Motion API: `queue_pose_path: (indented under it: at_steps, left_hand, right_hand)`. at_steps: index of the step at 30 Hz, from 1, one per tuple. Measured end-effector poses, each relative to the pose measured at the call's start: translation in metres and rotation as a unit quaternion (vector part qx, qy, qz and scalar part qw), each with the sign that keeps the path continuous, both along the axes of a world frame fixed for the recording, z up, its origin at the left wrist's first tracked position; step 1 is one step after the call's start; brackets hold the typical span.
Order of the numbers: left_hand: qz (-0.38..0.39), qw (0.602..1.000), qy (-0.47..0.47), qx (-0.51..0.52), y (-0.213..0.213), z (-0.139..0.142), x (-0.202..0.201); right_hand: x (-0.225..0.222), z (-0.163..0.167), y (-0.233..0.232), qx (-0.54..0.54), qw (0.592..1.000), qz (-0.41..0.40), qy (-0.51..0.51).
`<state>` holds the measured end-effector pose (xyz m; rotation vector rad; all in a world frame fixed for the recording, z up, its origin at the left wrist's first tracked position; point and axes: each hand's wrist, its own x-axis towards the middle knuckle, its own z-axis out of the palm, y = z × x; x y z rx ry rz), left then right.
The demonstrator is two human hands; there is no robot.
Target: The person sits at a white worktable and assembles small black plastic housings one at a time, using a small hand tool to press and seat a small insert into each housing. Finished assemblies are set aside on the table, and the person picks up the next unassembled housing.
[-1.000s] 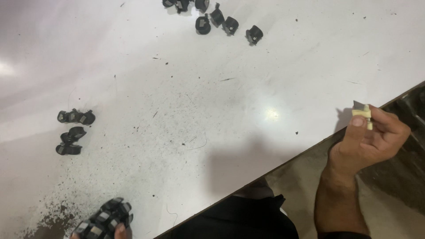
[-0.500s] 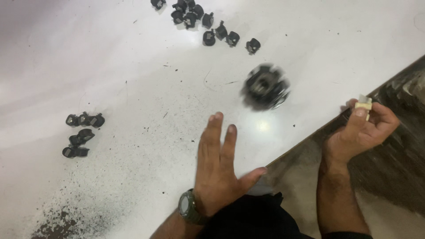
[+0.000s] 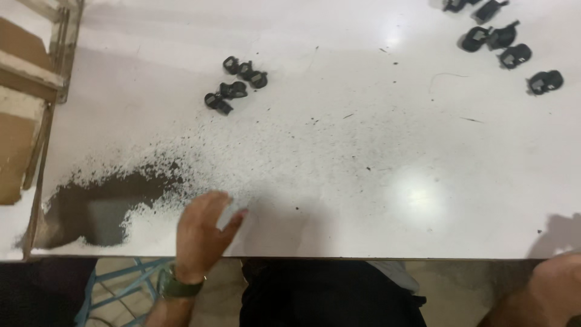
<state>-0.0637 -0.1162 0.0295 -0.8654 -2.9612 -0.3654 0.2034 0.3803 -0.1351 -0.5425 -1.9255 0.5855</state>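
Black dust (image 3: 115, 197) — just beside left hand (image 3: 203, 233)

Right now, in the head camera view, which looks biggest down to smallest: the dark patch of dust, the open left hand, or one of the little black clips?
1. Dark dust patch, spread widest over the white table.
2. Left hand, though it is nearer the camera, so it may look enlarged.
3. Black clip, clearly smallest.
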Motion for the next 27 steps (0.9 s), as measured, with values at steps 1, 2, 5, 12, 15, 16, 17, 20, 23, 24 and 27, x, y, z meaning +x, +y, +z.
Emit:
queue_pose_path:
  at_steps: [1, 2, 5, 12, 15, 16, 17, 20, 23, 24, 27]
  left_hand:
    - [0.025, 1.000, -0.011, 0.010, -0.002, 0.003, -0.014]
    - [0.010, 0.999, 0.030, 0.024, 0.002, 0.006, -0.032]
    - [0.106, 0.993, -0.054, -0.016, 0.039, 0.018, -0.114]
    - [0.012, 0.998, -0.055, 0.010, 0.138, 0.029, -0.205]
    - [-0.012, 1.000, -0.003, -0.004, 0.153, 0.008, -0.193]
    - [-0.030, 1.000, 0.010, 0.002, 0.155, 0.004, -0.184]
    - [-0.055, 0.998, 0.010, -0.008, 0.157, -0.002, -0.171]
    - [-0.131, 0.991, 0.021, -0.011, 0.150, -0.011, -0.113]
    - [-0.162, 0.985, -0.045, -0.044, 0.141, -0.012, -0.056]
    - [-0.176, 0.983, -0.040, -0.042, 0.139, -0.013, -0.042]
    - [-0.182, 0.983, 0.002, -0.014, 0.130, -0.012, -0.019]
  right_hand:
    - [-0.006, 0.004, -0.002, -0.014, 1.000, 0.012, 0.004]
    - [-0.013, 0.009, -0.005, -0.027, 0.999, 0.023, 0.008]
    - [-0.040, 0.033, -0.012, -0.079, 0.995, 0.054, 0.028]
    - [-0.082, 0.064, -0.041, -0.135, 0.965, 0.202, 0.096]
    - [-0.075, 0.056, -0.046, -0.156, 0.959, 0.228, 0.058]
    - [-0.074, 0.054, -0.042, -0.163, 0.963, 0.211, 0.037]
    - [-0.074, 0.049, -0.041, -0.171, 0.963, 0.207, 0.000]
    - [-0.081, 0.040, -0.031, -0.169, 0.948, 0.234, -0.132]
    - [-0.093, 0.039, -0.032, -0.133, 0.928, 0.299, -0.177]
    - [-0.099, 0.041, -0.036, -0.133, 0.926, 0.315, -0.162]
    - [-0.095, 0.046, -0.080, -0.192, 0.919, 0.342, -0.035]
